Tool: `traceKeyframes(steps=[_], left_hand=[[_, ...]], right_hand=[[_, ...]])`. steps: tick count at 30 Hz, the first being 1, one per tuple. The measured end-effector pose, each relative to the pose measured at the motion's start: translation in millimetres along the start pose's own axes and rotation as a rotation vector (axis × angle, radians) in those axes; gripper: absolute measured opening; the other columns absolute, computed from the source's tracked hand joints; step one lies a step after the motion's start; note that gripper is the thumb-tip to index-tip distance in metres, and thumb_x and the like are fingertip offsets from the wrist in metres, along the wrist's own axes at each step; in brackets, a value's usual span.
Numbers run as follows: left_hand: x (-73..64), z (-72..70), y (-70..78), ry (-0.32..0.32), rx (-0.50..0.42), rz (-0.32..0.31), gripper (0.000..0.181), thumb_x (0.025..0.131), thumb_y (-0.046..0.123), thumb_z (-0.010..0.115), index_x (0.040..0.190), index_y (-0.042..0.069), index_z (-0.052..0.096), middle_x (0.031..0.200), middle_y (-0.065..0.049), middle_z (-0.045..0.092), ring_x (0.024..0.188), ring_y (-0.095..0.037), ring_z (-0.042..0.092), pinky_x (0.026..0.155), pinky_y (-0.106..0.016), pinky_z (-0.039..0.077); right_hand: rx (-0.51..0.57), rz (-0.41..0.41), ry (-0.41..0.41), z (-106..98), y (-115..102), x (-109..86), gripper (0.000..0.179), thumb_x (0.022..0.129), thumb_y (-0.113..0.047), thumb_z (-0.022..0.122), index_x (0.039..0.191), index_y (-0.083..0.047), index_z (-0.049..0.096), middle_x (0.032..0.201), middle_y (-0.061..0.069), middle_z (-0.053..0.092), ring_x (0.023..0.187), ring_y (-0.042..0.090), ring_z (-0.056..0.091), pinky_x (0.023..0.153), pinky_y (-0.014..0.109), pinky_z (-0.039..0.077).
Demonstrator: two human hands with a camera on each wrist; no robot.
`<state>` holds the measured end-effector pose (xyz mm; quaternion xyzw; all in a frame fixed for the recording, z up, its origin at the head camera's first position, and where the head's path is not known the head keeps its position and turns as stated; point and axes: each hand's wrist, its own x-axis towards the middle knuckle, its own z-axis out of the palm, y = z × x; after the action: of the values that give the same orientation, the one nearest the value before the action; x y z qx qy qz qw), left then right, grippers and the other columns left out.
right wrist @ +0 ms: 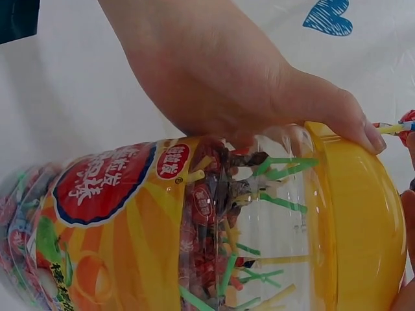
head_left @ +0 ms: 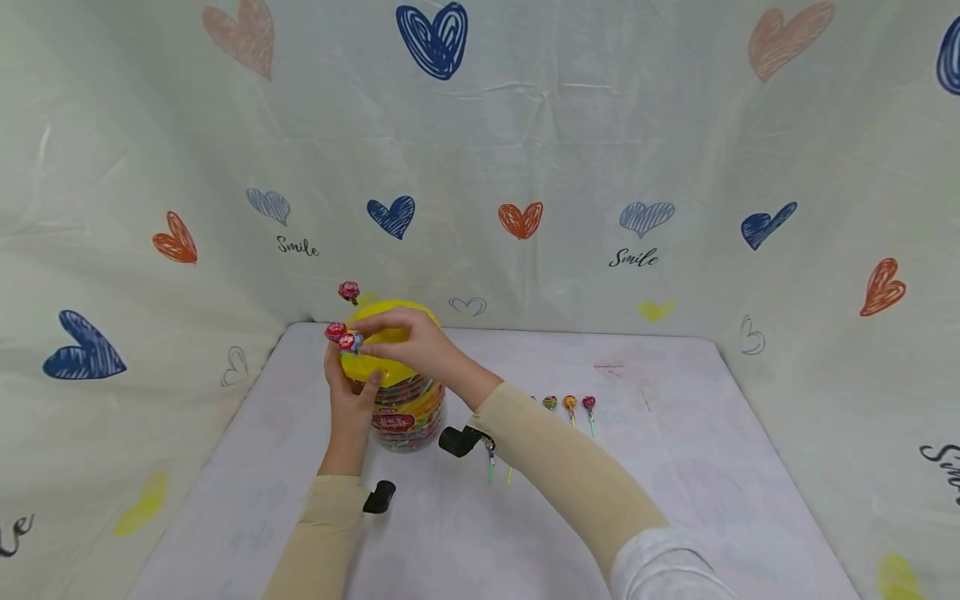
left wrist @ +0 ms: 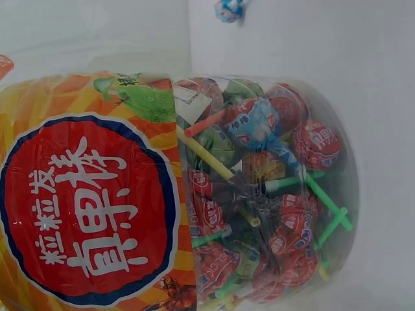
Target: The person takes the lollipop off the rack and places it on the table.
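Observation:
A clear plastic jar (head_left: 397, 421) of wrapped lollipops stands upright with a yellow lid (head_left: 401, 312) on top. My left hand (head_left: 351, 408) grips the jar from the left, its thumb lying over the lid's edge in the right wrist view. Over the lid's left side, my right hand (head_left: 416, 342) pinches a red and blue lollipop (head_left: 348, 342) between thumb and fingers. Right beside that one is a red lollipop (head_left: 335, 332). Another red lollipop (head_left: 348, 292) shows just beyond the lid. Through the jar wall, many colourful sticks (right wrist: 279, 168) are visible.
To the jar's right, several lollipops (head_left: 570, 402) lie in a row on the white table (head_left: 675, 467), partly hidden by my right forearm. A blue-wrapped lollipop (left wrist: 228, 10) lies near the jar. A heart-printed cloth (head_left: 570, 150) hangs behind and along both sides.

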<state>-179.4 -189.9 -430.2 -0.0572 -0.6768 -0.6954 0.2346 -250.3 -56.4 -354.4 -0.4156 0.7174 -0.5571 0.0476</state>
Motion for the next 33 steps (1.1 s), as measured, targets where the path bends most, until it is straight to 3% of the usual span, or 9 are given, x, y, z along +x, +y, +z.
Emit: traceKeyframes(steps=[9,17,22,25,28,33], left_hand=[[-0.6,1.4,1.4,-0.012,0.025,0.001,0.075,0.099,0.009,0.054,0.156,0.012,0.004,0.155,-0.009,0.016,0.129,-0.014,0.037,0.105,-0.017,0.036],[-0.9,1.1,0.7,-0.011,0.028,0.006,0.076,0.099,0.011,0.055,0.156,0.012,0.005,0.155,-0.008,0.015,0.129,-0.015,0.036,0.106,-0.017,0.034],[0.0,0.6,0.4,-0.005,0.013,0.025,0.074,0.098,0.006,0.054,0.154,0.009,0.006,0.153,-0.010,0.018,0.126,-0.013,0.037,0.104,-0.017,0.035],[-0.2,0.9,0.8,-0.001,0.015,0.003,0.073,0.098,0.004,0.052,0.154,0.009,0.005,0.152,-0.010,0.020,0.124,-0.011,0.039,0.104,-0.015,0.035],[-1.1,1.0,1.7,0.000,0.034,-0.032,0.074,0.099,0.006,0.052,0.154,0.010,0.003,0.153,-0.009,0.019,0.126,-0.013,0.038,0.106,-0.017,0.034],[-1.9,-0.1,2.9,0.010,0.060,-0.080,0.079,0.100,0.018,0.055,0.155,0.013,0.000,0.156,-0.008,0.016,0.136,-0.023,0.029,0.115,-0.030,0.025]], right_hand=[[-0.046,-0.002,-0.017,-0.9,-1.8,-0.3,0.032,0.091,-0.015,0.070,0.123,-0.011,0.069,0.104,-0.006,0.069,0.102,0.005,0.056,0.088,0.023,0.049],[0.008,0.042,0.030,-1.6,-2.2,-3.4,0.028,0.092,-0.016,0.069,0.120,-0.011,0.070,0.104,-0.005,0.069,0.105,0.006,0.056,0.088,0.024,0.050],[0.027,0.029,0.041,-0.2,-3.7,-2.8,0.028,0.092,-0.016,0.069,0.120,-0.010,0.070,0.105,-0.004,0.069,0.105,0.005,0.056,0.089,0.024,0.049],[0.046,0.036,0.068,-0.5,-5.5,-3.2,0.028,0.093,-0.018,0.069,0.120,-0.012,0.070,0.105,-0.006,0.069,0.107,0.006,0.055,0.091,0.026,0.049],[0.074,0.096,0.112,-3.7,-7.9,-7.2,0.027,0.093,-0.021,0.069,0.120,-0.017,0.071,0.109,-0.011,0.067,0.111,0.006,0.054,0.093,0.028,0.048],[0.145,0.140,0.176,-14.7,-7.2,-18.0,0.028,0.094,-0.018,0.066,0.122,-0.016,0.068,0.117,-0.007,0.064,0.112,0.010,0.056,0.093,0.029,0.049]])
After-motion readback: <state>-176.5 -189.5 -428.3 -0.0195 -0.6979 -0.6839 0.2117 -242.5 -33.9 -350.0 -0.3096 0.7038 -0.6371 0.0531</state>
